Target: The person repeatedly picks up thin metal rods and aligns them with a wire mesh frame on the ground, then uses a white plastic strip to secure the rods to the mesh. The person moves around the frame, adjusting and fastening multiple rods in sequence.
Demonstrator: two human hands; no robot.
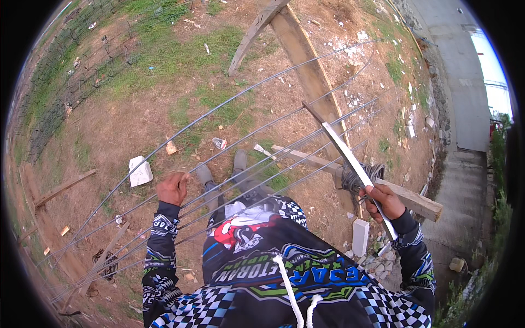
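My left hand (171,188) is closed around one of several long steel reinforcing bars (219,109) that run diagonally from lower left to upper right above the dirt. My right hand (386,201) grips a long flat metal strip (342,150), which slants up and left over the bars. A coil of dark tie wire (358,177) lies on a wooden plank (415,201) just left of my right hand. My feet (219,172) stand under the bars.
A white block (140,171) lies on the ground to the left, another white block (360,236) by my right side. Wooden beams (306,65) rest on the dirt ahead. A concrete drain (465,186) runs along the right. Rebar mesh (60,93) lies far left.
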